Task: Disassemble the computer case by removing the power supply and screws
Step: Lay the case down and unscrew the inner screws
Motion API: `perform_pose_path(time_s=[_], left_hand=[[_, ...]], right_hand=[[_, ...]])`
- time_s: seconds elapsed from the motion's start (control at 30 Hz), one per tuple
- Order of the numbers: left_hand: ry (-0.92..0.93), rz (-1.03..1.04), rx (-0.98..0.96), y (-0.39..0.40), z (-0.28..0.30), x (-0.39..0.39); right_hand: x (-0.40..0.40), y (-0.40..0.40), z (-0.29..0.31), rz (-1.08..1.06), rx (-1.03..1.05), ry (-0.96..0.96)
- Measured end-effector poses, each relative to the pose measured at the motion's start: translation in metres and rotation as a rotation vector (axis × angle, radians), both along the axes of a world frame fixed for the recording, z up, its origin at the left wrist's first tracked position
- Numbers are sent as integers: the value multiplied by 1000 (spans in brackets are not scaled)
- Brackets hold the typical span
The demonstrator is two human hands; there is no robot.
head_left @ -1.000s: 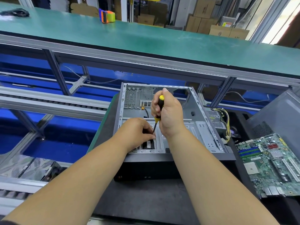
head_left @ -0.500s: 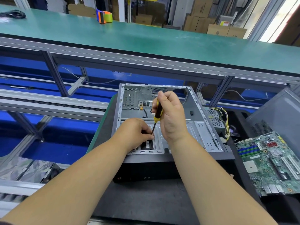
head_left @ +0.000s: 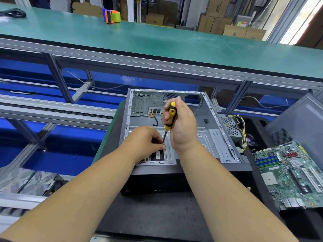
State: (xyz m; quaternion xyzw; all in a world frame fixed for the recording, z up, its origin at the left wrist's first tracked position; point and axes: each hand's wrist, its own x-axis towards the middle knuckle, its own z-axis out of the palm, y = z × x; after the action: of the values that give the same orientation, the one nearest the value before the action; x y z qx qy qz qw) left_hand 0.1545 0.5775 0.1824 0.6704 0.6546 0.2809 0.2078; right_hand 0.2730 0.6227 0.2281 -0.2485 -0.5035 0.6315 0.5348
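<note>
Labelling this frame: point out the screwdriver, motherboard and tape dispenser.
screwdriver (head_left: 172, 114), head view, yellow-black handle.
motherboard (head_left: 295, 173), head view, board's middle.
tape dispenser (head_left: 111, 15), head view, orange body.

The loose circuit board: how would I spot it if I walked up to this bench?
Start at the open grey computer case lying in the middle of the dark mat. Look right, past the power supply with its yellow wires. The green motherboard lies flat at the mat's right edge, the only bare green board, with blue slots.

Right hand (head_left: 181, 126) around yellow-black screwdriver (head_left: 170, 117), left hand (head_left: 146, 142) beside its shaft, inside open computer case (head_left: 215, 142).
</note>
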Motion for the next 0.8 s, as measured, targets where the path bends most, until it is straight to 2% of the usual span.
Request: perform_pose_path(time_s=[0.37,0.5,0.63,0.8], left_hand=[[-16,-4,-14,0,-1,0],[-9,19,-13,0,0,1],[-2,8,-7,0,1,1],[0,9,-27,1,0,1]], right_hand=[[0,9,15,206,-47,-91],[-2,4,9,230,-49,-42],[0,-3,6,171,-4,-52],[4,-4,10,35,-43,-84]])
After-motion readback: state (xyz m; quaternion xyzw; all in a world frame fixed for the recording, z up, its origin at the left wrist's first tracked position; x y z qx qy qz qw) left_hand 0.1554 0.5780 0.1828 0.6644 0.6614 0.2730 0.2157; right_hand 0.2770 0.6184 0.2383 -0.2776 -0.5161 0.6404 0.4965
